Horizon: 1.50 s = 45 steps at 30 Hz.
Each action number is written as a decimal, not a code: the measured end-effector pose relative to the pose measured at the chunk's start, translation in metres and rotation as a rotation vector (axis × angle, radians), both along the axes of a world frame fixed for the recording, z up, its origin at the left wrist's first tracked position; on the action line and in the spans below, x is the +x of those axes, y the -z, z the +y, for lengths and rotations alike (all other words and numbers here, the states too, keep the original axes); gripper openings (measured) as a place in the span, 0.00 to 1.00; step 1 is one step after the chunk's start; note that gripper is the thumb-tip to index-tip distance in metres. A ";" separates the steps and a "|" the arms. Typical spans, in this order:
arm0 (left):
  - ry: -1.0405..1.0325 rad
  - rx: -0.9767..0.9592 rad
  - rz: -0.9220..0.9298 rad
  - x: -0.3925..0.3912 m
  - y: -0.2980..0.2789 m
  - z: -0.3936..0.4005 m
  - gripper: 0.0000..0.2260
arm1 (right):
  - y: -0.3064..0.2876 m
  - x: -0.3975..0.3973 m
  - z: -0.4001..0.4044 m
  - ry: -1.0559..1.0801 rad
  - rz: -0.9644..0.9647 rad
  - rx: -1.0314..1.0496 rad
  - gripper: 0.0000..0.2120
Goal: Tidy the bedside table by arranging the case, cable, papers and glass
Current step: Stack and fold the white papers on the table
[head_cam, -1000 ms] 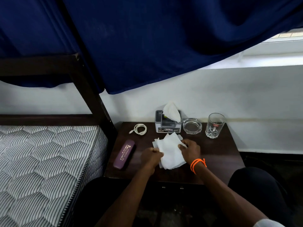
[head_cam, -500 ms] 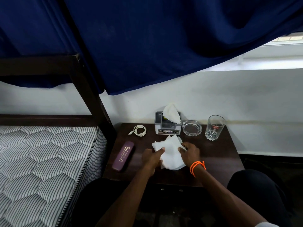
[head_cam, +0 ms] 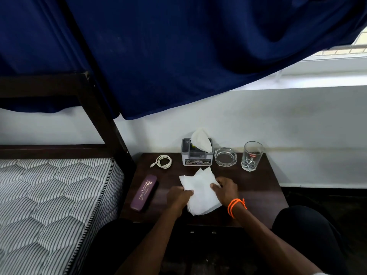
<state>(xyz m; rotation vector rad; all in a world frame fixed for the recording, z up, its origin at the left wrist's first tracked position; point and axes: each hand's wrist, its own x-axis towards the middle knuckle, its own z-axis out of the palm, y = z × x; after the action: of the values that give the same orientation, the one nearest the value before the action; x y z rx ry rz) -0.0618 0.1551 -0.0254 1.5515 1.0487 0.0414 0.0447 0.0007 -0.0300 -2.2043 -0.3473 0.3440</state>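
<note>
White papers [head_cam: 199, 192] lie in a loose stack at the middle of the dark bedside table [head_cam: 256, 187]. My left hand [head_cam: 177, 196] grips the stack's left edge and my right hand [head_cam: 226, 190] grips its right edge. A purple case [head_cam: 144, 192] lies at the table's left side, pointing away from me. A coiled white cable [head_cam: 163, 161] sits at the back left. A clear drinking glass [head_cam: 251, 155] stands upright at the back right.
A grey tissue box [head_cam: 196, 155] with a tissue sticking out and a glass ashtray [head_cam: 225, 156] stand at the back by the wall. A striped mattress [head_cam: 49, 195] and dark bed post [head_cam: 103, 120] are to the left. A blue curtain [head_cam: 178, 52] hangs overhead.
Both hands have kept hold of the papers and shifted them slightly, squaring the stack. The other objects have not moved.
</note>
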 end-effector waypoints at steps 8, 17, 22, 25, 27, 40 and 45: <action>0.022 -0.017 0.011 -0.006 0.002 0.002 0.12 | -0.002 0.002 0.001 0.060 -0.018 0.055 0.01; 0.018 0.049 0.037 -0.006 0.002 0.003 0.09 | 0.005 0.002 0.005 0.088 0.008 0.096 0.02; 0.123 0.239 0.031 -0.005 -0.009 0.002 0.07 | -0.001 0.002 0.008 0.132 -0.040 0.135 0.04; 0.207 0.410 0.017 -0.008 -0.026 0.003 0.09 | -0.007 0.008 0.003 0.202 -0.020 0.200 0.06; 0.215 0.427 -0.050 -0.010 -0.037 0.005 0.07 | -0.011 0.013 -0.001 0.233 0.030 0.241 0.11; -0.020 -0.187 -0.110 -0.025 -0.035 0.004 0.03 | -0.028 0.011 -0.015 0.052 0.656 0.595 0.12; -0.073 -0.447 -0.060 -0.026 -0.035 0.002 0.06 | -0.018 0.007 -0.015 0.102 0.692 0.425 0.19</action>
<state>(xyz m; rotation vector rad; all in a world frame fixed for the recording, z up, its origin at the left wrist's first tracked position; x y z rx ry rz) -0.0877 0.1567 0.0097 1.1016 0.9871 -0.0903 0.0516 -0.0145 -0.0124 -1.5629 0.0722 0.8561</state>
